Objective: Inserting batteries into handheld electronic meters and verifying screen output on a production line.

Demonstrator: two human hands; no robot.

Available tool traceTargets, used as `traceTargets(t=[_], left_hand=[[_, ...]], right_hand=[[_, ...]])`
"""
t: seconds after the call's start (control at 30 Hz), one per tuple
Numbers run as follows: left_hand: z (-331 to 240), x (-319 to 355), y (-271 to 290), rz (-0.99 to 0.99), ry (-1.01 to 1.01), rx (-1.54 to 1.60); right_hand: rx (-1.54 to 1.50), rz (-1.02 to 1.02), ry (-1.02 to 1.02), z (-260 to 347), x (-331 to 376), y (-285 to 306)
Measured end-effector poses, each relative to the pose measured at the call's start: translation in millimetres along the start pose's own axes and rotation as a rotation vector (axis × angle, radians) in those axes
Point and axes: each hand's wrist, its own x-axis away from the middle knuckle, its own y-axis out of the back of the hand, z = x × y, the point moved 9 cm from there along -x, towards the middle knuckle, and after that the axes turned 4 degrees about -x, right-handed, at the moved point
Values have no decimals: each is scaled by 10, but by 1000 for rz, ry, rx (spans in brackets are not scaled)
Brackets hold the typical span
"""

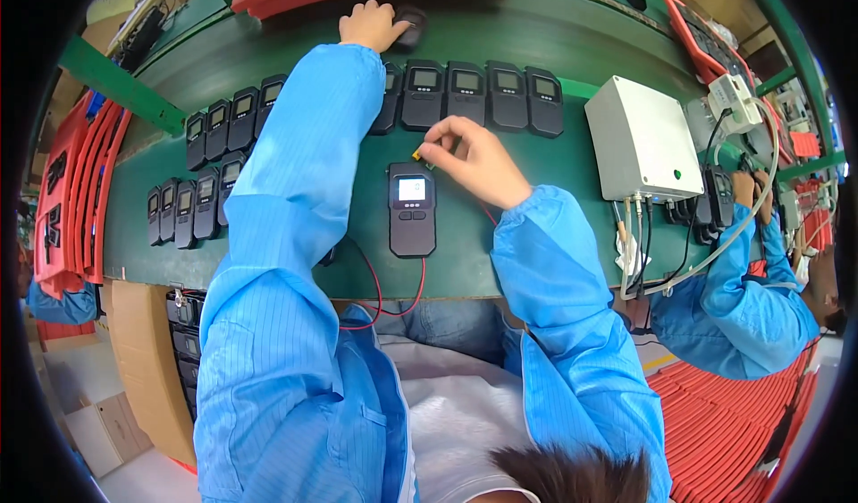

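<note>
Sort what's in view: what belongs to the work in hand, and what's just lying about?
Likely in the work:
left hand, at a blurred dark thing
right hand, pinching a small yellow piece
handheld device with lit screen
red cable near its lower end
similar devices in rows

Apparently lying about:
brown cardboard, lower left
stacked red trays, lower right

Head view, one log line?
left hand: at blurred dark device | right hand: pinching small yellow piece | lit device: on green bench

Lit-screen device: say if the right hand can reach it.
Probably yes: the right hand is by the top of the lit-screen device, unblocked, though pinching a small yellow piece.
</note>
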Motion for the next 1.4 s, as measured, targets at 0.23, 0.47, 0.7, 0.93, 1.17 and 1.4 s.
traceTargets(t=[0.23,0.47,0.7,0.93,1.17,1.4], left_hand=[[159,668,661,-35,-139,5],[652,2365,1194,339,119,-176],[565,2491,1174,142,66,-41],[542,2338,1034,259,210,-125],[569,2377,982,293,166,200],[409,2367,1121,169,266,1188]], right_hand=[[411,25,-55,101,68,50],[514,-97,20,118,81,51],[499,-97,-26,116,66,14],[428,57,25,122,53,-25],[459,75,31,117,45,-53],[-516,60,-283,153,62,-104]])
